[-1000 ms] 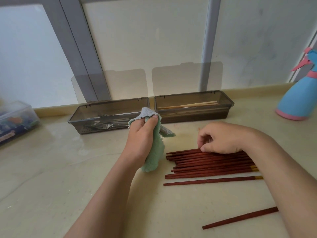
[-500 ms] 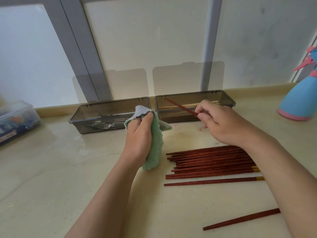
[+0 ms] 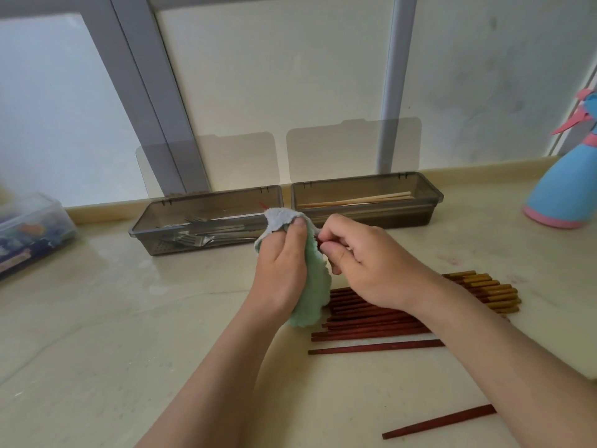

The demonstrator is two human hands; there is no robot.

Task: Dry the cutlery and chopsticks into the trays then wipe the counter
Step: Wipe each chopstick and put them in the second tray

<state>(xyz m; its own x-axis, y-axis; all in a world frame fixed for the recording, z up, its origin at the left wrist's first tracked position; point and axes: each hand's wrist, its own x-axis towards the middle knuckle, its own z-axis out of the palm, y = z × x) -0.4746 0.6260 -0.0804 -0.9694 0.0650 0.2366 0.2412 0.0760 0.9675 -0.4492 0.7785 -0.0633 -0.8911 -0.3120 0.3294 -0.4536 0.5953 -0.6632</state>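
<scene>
— What are the hands doing?

— The left hand [image 3: 284, 270] is closed around a green cloth [image 3: 311, 286], thumb pressed over the top fold, and the cloth hangs down below the palm. The right hand [image 3: 365, 257] sits just beside it on the right, fingers curled and pinching a dark red chopstick [image 3: 262, 205]. Most of that chopstick is wrapped inside the cloth; only its tip pokes out on the far left side of the fold.

— And the other chopsticks?

— A bundle of red chopsticks [image 3: 371, 313] lies on the counter [image 3: 129, 318] under and near the right wrist, lying roughly left to right, their yellowish ends to the right. One lies slightly apart just nearer than the bundle, and a lone chopstick [image 3: 439, 426] rests well apart, nearer still, partly under the right forearm.

— Where are the trays?

— Two smoky plastic trays stand side by side at the far edge, lids propped upright against the window. The left tray [image 3: 168, 221] holds metal forks [image 3: 200, 229]. The right tray [image 3: 429, 202] holds a few pale wooden chopsticks [image 3: 355, 201].

— Anything else around?

— A blue and pink spray bottle [image 3: 565, 189] at the far right, and a clear lidded box [image 3: 29, 231] at the left edge.
</scene>
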